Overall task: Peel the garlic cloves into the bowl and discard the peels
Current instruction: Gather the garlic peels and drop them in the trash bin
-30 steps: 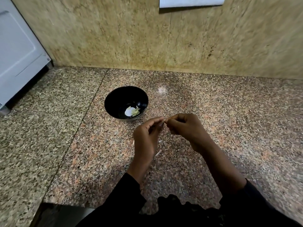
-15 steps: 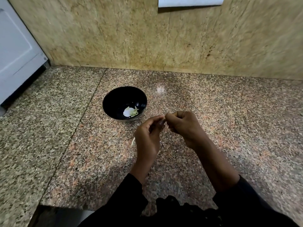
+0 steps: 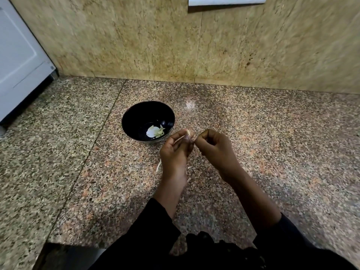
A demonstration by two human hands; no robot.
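A black bowl [image 3: 148, 121] stands on the granite counter with pale peeled garlic pieces [image 3: 154, 131] at its bottom. Just right of the bowl, my left hand [image 3: 175, 152] pinches a small garlic clove [image 3: 188, 131] between thumb and fingertips; only its pale tip shows. My right hand [image 3: 216, 151], fingers curled, pinches at the same clove from the right, where a thin bit of peel shows between the two hands. Loose strips of peel [image 3: 158, 166] lie on the counter under my left hand, partly hidden by it.
The speckled granite counter [image 3: 272, 152] runs to a stone-tiled wall [image 3: 194, 45] at the back. A white appliance [image 3: 17, 61] stands at the far left. A white sheet [image 3: 226, 0] hangs on the wall at the top. My dark sleeves fill the bottom edge.
Both hands stay together at the clove with small finger movements. The clove's pale tip now shows above my left thumb. The view has shifted slightly.
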